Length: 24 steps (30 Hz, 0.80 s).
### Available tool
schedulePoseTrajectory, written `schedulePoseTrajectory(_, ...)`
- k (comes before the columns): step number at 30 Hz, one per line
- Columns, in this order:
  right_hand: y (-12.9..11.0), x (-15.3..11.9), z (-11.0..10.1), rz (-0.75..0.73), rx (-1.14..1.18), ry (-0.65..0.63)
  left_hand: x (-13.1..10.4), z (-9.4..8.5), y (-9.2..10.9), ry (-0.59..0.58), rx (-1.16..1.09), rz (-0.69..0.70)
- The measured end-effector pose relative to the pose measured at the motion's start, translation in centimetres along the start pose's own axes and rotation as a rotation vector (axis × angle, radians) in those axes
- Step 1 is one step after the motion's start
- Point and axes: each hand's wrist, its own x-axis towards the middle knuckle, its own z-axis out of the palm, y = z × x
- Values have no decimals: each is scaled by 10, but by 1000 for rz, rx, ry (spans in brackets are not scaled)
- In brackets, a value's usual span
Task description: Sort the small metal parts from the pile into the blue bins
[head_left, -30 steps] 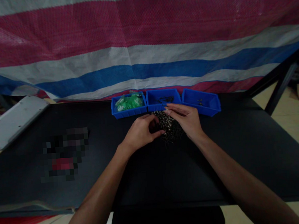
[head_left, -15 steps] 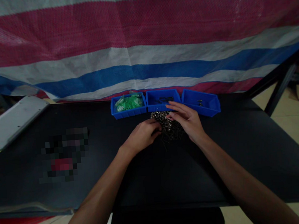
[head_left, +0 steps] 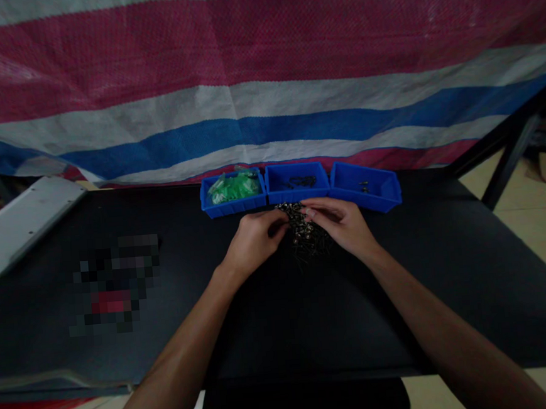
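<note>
A heap of small metal screws (head_left: 311, 239) lies on the black table, shiny heads mixed with dark shanks. My left hand (head_left: 255, 240) is at the heap's upper left edge, thumb and fingers pinched together; whatever is between them is too small to make out. Across from it, my right hand (head_left: 343, 224) reaches over the heap's upper right side, its fingertips and thumb drawn close together among the screws. Its grip is also too small to tell. Just behind the hands stands the middle blue bin (head_left: 295, 194), holding a few dark screw-like pieces (head_left: 302, 181).
The left blue bin (head_left: 235, 207) holds green pieces in clear plastic bags (head_left: 236, 187). A couple of small metal pieces lie in the right blue bin (head_left: 385, 189). A white panel (head_left: 23, 218) rests at the far left, and a striped sheet (head_left: 242, 49) hangs behind the black table (head_left: 283, 330).
My right hand has come down from near the middle bin to the heap, its fingers drawing together. My left hand has shifted slightly up and left, still pinched.
</note>
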Motion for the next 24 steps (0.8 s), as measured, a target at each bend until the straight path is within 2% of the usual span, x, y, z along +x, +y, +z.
schedulePoseTrajectory(4,0,-3,0,-24,-55,-105,0,1,2,104,-49,0)
schedulePoseTrajectory(8,-3,-4,2,4,-6,-171,-1,2,2,107,-36,3)
schedulePoseTrajectory(14,-4,-4,3,65,90,-189,-1,3,5,109,-35,13)
schedulePoseTrajectory(19,-3,-3,0,98,84,-184,-1,0,6,28,-73,14)
schedulePoseTrajectory(24,-7,2,3,38,68,-6,-1,-3,0,-140,0,26)
